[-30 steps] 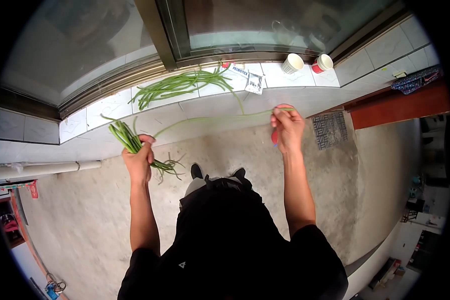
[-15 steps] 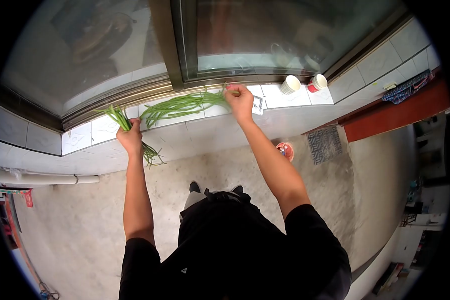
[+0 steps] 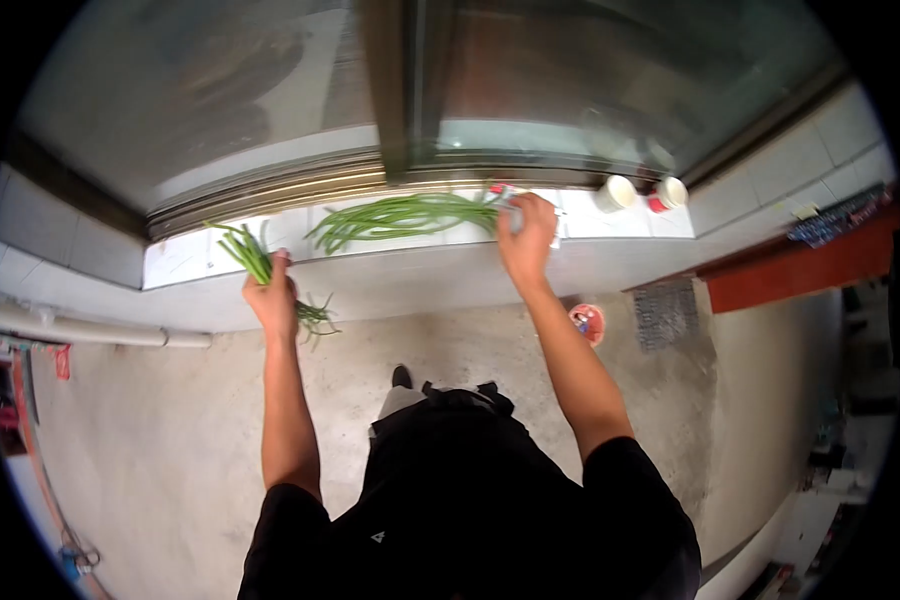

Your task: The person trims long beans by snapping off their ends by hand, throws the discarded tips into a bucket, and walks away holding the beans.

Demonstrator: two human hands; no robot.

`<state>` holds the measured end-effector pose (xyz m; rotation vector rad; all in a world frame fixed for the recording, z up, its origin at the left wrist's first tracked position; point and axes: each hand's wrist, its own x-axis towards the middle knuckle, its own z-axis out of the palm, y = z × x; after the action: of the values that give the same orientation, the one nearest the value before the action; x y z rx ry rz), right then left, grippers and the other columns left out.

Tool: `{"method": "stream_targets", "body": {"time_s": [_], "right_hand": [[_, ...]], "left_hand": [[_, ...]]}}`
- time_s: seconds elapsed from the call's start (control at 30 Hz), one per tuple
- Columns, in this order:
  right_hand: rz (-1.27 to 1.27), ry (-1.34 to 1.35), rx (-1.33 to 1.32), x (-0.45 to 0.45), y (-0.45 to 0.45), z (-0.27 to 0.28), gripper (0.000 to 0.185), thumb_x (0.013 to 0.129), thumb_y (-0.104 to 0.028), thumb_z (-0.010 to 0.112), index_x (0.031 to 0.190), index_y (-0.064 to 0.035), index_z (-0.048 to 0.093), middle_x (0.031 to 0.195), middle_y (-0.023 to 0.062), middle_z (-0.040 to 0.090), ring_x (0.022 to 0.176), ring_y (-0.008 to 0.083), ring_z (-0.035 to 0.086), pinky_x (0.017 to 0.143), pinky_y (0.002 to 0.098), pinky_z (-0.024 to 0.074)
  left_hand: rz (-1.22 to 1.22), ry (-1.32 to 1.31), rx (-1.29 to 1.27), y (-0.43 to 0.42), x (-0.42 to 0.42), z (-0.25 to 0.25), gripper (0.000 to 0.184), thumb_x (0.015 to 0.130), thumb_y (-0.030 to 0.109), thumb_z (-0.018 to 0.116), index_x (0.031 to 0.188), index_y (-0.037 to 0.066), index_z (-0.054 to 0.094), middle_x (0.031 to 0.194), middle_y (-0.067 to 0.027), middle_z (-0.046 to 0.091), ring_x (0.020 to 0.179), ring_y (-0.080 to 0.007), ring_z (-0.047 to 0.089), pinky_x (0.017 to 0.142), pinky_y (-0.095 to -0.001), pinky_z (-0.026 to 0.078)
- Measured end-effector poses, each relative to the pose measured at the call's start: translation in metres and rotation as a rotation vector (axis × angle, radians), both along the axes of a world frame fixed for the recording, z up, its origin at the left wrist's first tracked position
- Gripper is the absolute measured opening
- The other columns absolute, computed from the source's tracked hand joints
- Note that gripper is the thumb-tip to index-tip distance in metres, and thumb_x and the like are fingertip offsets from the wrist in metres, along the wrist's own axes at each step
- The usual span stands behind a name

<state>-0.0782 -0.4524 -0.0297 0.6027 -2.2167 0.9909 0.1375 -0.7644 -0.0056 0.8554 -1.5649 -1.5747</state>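
Note:
My left hand (image 3: 272,298) is closed around a bunch of long green beans (image 3: 242,252). Their thicker ends point up over the sill, and the thin tips hang below my fist. More long green beans (image 3: 400,215) lie in a loose pile along the white tiled sill (image 3: 175,262). At the pile's right end is my right hand (image 3: 530,240), its fingers curled in a pinch and slightly blurred. Whatever is between those fingertips is too unclear to make out. A small red item (image 3: 501,188) lies just behind them.
Two paper cups, a white one (image 3: 617,193) and a red-and-white one (image 3: 668,194), stand on the sill at right. The window frame (image 3: 395,100) rises behind. A reddish bucket (image 3: 588,324) and a grey mat (image 3: 667,315) are on the floor.
The view has shifted, so the sill and cups appear farther right and slightly lower. My left hand keeps its bunch, while my right hand stays at the pile's right end.

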Motion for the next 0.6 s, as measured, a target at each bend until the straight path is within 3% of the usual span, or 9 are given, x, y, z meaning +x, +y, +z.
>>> {"method": "stream_targets", "body": {"time_s": [0.13,0.2,0.27,0.33,0.37,0.43,0.6], "right_hand": [[0.136,0.019,-0.062,0.056,0.008,0.027,0.014,0.080,-0.004,0.067,0.093,-0.0004,0.066,0.098,0.0129,0.066,0.098,0.0345,0.057,0.089,0.0434,0.0443],[0.306,-0.165,-0.163,0.084,0.010,0.013,0.017,0.080,-0.002,0.068,0.097,-0.0002,0.067,0.095,0.0122,0.067,0.091,0.0300,0.061,0.083,0.0382,0.0475],[0.617,-0.610,-0.343,0.132,0.007,0.035,0.014,0.086,0.001,0.068,0.100,0.0008,0.067,0.097,0.0080,0.068,0.092,0.0167,0.063,0.083,0.0316,0.0490],[0.754,-0.748,-0.424,0.152,0.006,0.057,0.011,0.090,-0.002,0.068,0.099,0.0018,0.067,0.093,0.0054,0.068,0.085,0.0119,0.063,0.078,0.0282,0.0501],[0.732,-0.752,-0.431,0.158,0.006,0.062,0.011,0.090,-0.002,0.068,0.099,0.0018,0.067,0.093,0.0054,0.068,0.085,0.0119,0.063,0.078,0.0282,0.0501],[0.875,-1.005,-0.611,0.163,0.012,0.067,0.013,0.090,-0.005,0.070,0.102,-0.0006,0.068,0.093,0.0023,0.067,0.081,0.0081,0.061,0.070,0.0235,0.0462],[0.778,-1.033,-0.736,0.161,0.039,0.052,0.011,0.092,-0.006,0.069,0.100,0.0007,0.067,0.089,0.0038,0.067,0.073,0.0087,0.060,0.065,0.0225,0.0463]], "left_hand": [[-0.284,0.046,0.183,0.053,0.036,0.034,0.028,0.099,0.021,0.063,0.081,-0.001,0.063,0.064,-0.0048,0.057,0.041,-0.0094,0.042,0.040,-0.0245,0.031],[-0.432,0.051,0.322,0.082,0.044,0.039,0.031,0.101,0.022,0.059,0.079,-0.001,0.061,0.068,-0.0069,0.058,0.042,-0.0110,0.042,0.041,-0.0252,0.032],[-0.667,0.140,0.419,0.120,0.046,0.037,0.031,0.103,0.018,0.054,0.081,-0.003,0.060,0.070,-0.0073,0.057,0.045,-0.0118,0.044,0.042,-0.0253,0.033],[-0.800,0.099,0.428,0.144,0.044,0.036,0.030,0.104,0.017,0.052,0.082,-0.003,0.059,0.070,-0.0069,0.057,0.045,-0.0120,0.045,0.043,-0.0249,0.033],[-0.819,0.089,0.437,0.155,0.043,0.037,0.030,0.104,0.017,0.052,0.082,-0.003,0.059,0.070,-0.0069,0.057,0.045,-0.0120,0.045,0.043,-0.0249,0.033],[-0.882,-0.010,0.445,0.174,0.041,0.039,0.029,0.104,0.016,0.052,0.084,-0.003,0.059,0.069,-0.0069,0.056,0.046,-0.0118,0.047,0.043,-0.0248,0.034],[-1.048,-0.065,0.422,0.193,0.032,0.032,0.030,0.104,0.018,0.052,0.085,-0.003,0.061,0.070,-0.0080,0.061,0.047,-0.0120,0.050,0.044,-0.0250,0.035]]}}
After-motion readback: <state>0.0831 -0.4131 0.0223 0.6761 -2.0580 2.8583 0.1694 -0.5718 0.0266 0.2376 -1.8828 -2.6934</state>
